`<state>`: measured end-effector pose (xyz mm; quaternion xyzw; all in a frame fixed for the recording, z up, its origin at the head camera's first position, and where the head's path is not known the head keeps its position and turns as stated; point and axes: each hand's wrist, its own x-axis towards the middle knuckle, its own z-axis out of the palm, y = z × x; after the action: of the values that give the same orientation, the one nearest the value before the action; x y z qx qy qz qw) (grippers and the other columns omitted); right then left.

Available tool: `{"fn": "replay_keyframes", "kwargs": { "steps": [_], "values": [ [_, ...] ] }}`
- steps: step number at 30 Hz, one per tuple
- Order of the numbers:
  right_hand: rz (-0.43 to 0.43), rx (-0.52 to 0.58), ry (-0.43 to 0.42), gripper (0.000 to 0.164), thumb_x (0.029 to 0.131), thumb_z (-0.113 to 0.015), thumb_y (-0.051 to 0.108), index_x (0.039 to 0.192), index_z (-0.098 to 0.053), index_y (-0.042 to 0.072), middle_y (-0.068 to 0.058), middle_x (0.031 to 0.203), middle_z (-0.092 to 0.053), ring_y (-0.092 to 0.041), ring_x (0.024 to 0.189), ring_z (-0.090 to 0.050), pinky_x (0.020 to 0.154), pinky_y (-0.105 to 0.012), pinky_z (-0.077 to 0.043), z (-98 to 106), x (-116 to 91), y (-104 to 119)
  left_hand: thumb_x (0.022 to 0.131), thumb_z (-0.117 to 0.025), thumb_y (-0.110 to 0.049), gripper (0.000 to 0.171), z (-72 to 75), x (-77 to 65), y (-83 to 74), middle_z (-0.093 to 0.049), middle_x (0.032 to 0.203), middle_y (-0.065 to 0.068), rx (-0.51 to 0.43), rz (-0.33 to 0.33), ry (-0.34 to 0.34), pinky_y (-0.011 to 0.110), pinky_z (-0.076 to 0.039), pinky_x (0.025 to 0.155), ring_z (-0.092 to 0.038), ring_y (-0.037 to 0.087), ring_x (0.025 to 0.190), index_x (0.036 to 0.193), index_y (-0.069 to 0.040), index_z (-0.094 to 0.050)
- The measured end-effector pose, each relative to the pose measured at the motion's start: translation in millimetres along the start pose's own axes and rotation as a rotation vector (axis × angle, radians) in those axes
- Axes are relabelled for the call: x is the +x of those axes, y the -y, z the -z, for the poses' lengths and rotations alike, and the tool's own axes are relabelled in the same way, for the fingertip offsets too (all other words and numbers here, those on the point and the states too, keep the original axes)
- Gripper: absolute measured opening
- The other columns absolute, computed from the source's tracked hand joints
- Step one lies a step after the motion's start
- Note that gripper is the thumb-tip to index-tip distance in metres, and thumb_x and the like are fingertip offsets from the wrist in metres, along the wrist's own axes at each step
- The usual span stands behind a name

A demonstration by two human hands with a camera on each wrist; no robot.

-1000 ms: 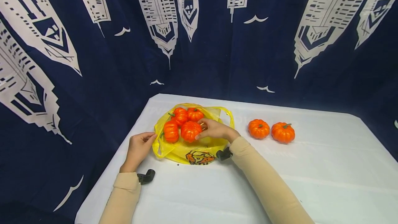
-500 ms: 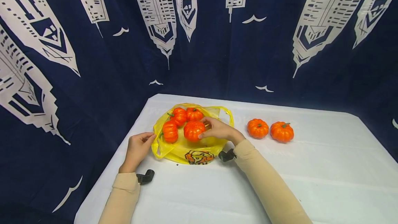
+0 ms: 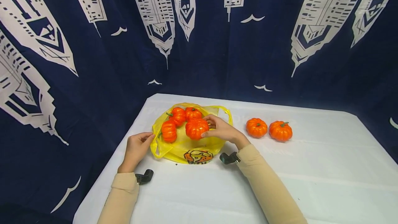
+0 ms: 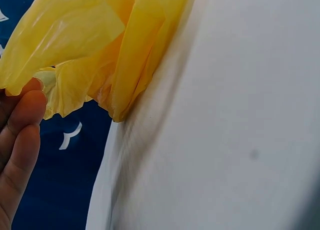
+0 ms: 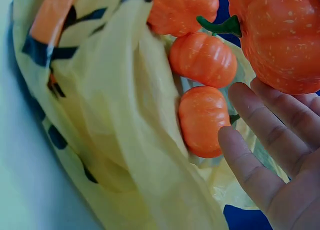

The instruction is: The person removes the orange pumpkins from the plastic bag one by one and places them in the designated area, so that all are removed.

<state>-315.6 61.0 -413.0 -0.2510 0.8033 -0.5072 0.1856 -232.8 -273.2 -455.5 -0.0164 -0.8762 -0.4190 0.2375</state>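
Observation:
A yellow plastic bag (image 3: 181, 146) with a tiger print lies spread on the white table. On its left edge my left hand (image 3: 135, 150) pinches the plastic; the left wrist view shows the gathered bag (image 4: 85, 34) at the fingertips (image 4: 31, 107). My right hand (image 3: 222, 129) grips a small orange toy pumpkin (image 3: 196, 129) between thumb and fingers, over the bag's middle. Its green stem shows in the right wrist view, where the pumpkin (image 5: 285, 44) sits above the fingers. Three more pumpkins rest inside the bag: one at left (image 3: 169, 131), two behind (image 3: 178, 116).
Two orange pumpkins stand side by side on the table right of the bag, a nearer-left one (image 3: 256, 128) and a right one (image 3: 281, 131). Behind the white table (image 3: 217, 189) hangs a dark blue curtain (image 3: 205, 72) with white building prints.
My right hand has drawn the pumpkin a little to the right and up, away from the others in the bag. The left hand keeps its hold on the bag's edge.

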Motion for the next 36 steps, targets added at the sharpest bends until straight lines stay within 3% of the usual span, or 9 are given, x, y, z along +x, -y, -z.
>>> {"fn": "replay_keyframes", "kwargs": {
  "steps": [6, 13, 20, 36],
  "values": [
    [0.022, 0.058, -0.017, 0.061, 0.087, -0.077, 0.02, 0.138, -0.046, 0.007, -0.015, 0.136, -0.06, -0.028, 0.121, -0.059, 0.103, -0.043, -0.051, 1.1, -9.7, 0.2, 0.091, -0.073, -0.011, 0.015, 0.3, -0.1, 0.3, -0.077, 0.084, 0.014, -0.005, 0.006, 0.005, 0.017, -0.051, 0.06, -0.066, 0.014, 0.068, 0.097, 0.002, -0.078],
    [0.039, 0.137, -0.027, 0.06, 0.088, -0.075, 0.017, 0.139, -0.044, 0.005, -0.018, 0.138, -0.057, -0.032, 0.128, -0.056, 0.107, -0.045, -0.048, 1.3, -18.7, -6.1, 0.091, -0.073, -0.011, 0.015, 0.6, -1.1, -0.2, -0.077, 0.085, 0.014, -0.003, 0.008, 0.006, 0.017, -0.051, 0.06, -0.066, 0.014, 0.069, 0.097, 0.001, -0.078],
    [0.053, 0.149, -0.058, 0.061, 0.087, -0.075, 0.016, 0.138, -0.044, 0.005, -0.019, 0.138, -0.057, -0.035, 0.13, -0.054, 0.108, -0.047, -0.047, 0.9, -24.3, -5.8, 0.09, -0.073, -0.009, 0.014, -0.1, -0.6, 0.3, -0.077, 0.085, 0.015, -0.003, 0.006, 0.003, 0.016, -0.05, 0.06, -0.064, 0.008, 0.067, 0.097, 0.002, -0.078],
    [0.098, 0.186, -0.101, 0.065, 0.089, -0.072, 0.011, 0.144, -0.04, 0.0, -0.026, 0.144, -0.051, -0.039, 0.128, -0.055, 0.104, -0.045, -0.05, 9.4, -44.9, -1.8, 0.09, -0.074, -0.01, 0.014, 0.3, -1.5, -2.0, -0.077, 0.083, 0.014, 0.003, 0.003, -0.002, 0.016, -0.05, 0.06, -0.064, 0.009, 0.067, 0.096, 0.001, -0.079]
  ]
}}
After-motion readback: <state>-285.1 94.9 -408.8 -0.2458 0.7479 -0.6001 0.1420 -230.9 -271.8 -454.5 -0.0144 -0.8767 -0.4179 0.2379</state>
